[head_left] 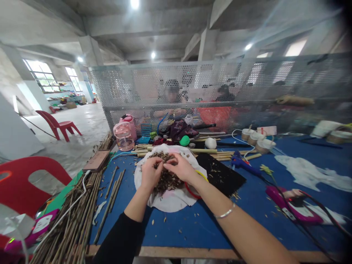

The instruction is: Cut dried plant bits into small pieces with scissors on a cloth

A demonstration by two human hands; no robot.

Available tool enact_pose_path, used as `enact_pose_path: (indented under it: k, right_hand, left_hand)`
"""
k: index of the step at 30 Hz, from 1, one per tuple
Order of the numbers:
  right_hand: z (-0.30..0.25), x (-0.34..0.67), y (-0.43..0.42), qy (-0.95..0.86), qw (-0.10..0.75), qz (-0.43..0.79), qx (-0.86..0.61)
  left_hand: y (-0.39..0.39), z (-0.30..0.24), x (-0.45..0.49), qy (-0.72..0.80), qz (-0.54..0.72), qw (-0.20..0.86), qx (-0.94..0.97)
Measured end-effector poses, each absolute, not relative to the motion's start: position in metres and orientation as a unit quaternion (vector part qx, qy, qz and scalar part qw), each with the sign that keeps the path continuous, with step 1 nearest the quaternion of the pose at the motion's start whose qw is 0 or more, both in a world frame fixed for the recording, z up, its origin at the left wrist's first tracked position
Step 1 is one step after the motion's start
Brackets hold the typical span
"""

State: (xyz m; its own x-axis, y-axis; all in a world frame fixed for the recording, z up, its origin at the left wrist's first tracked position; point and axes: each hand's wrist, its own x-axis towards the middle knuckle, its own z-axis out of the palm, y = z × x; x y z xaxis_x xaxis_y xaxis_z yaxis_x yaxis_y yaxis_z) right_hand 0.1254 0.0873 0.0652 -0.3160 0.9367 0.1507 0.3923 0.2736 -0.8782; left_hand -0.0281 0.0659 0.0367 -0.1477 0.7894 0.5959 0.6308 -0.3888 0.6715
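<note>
My left hand (150, 171) and my right hand (180, 168) meet over a heap of brown dried plant bits (165, 184). The heap lies on a round white cloth (170, 206) on the blue tabletop. Both hands have thumb and fingers pinched close together, with the fingertips nearly touching. Whatever is between them is too small or hidden to name. A red curved band (191, 191) and a yellow curved band (202, 175) show at the cloth's right side, partly behind my right forearm. Beside them lies a black sheet (224, 175) sprinkled with bits.
Bundled thin sticks (73, 220) line the table's left edge, with a phone (96, 161) on top. A pink bottle (123, 137), green ball (184, 140) and white ball (210, 143) stand behind. A blue glue gun (247, 167) and cables lie right. Beyond the perforated screen (123, 82) sits a person.
</note>
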Motion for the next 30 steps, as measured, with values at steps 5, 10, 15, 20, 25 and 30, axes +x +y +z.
enact_pose_path:
  k: [5, 10, 15, 20, 25, 30]
  right_hand:
    - [0.053, 0.105, 0.089, -0.621, 0.394, 0.54, -0.41]
    - [0.061, 0.122, 0.095, -0.647, 0.417, 0.468, -0.435]
    - [0.06, 0.127, 0.096, -0.758, 0.38, 0.226, -0.479]
    - [0.057, 0.116, 0.088, -0.791, 0.35, 0.169, -0.473]
    - [0.062, 0.112, 0.082, -0.79, 0.298, 0.198, -0.498]
    - [0.093, 0.15, 0.044, -0.808, 0.277, 0.222, -0.469]
  left_hand:
    - [0.067, 0.036, -0.03, 0.58, 0.516, 0.125, 0.618]
    - [0.073, 0.033, -0.028, 0.532, 0.592, 0.195, 0.572]
    - [0.079, 0.029, -0.028, 0.464, 0.638, 0.417, 0.451]
    - [0.081, 0.027, -0.031, 0.411, 0.653, 0.517, 0.372]
    - [0.08, 0.028, -0.03, 0.393, 0.636, 0.533, 0.396]
    - [0.078, 0.032, -0.033, 0.398, 0.63, 0.547, 0.382]
